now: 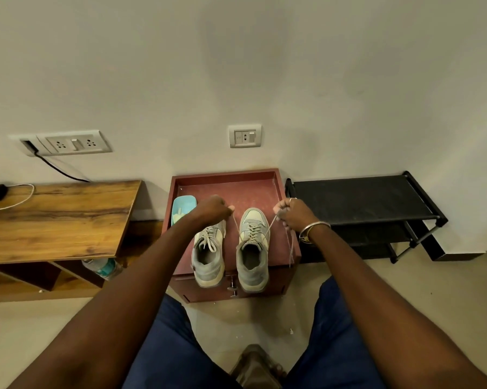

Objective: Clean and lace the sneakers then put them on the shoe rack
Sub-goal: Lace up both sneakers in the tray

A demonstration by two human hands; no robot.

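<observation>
Two grey and cream sneakers stand side by side, toes toward the wall, on a red-brown cabinet top [236, 189]. The right sneaker [253, 248] has its lace [271, 224] pulled out taut to both sides. My left hand [213, 210] pinches one lace end above the left sneaker [208, 256]. My right hand [291, 214] grips the other end, and the spare length hangs down past my wrist. The left sneaker's laces lie loose over its tongue. The black shoe rack [360, 200] stands right of the cabinet.
A light blue brush [180, 210] lies on the cabinet top at the left. A wooden desk [54, 217] stands to the left, with a water bottle [103, 266] beneath it. The cabinet has a raised rim and a front knob [232, 287]. The wall lies close behind.
</observation>
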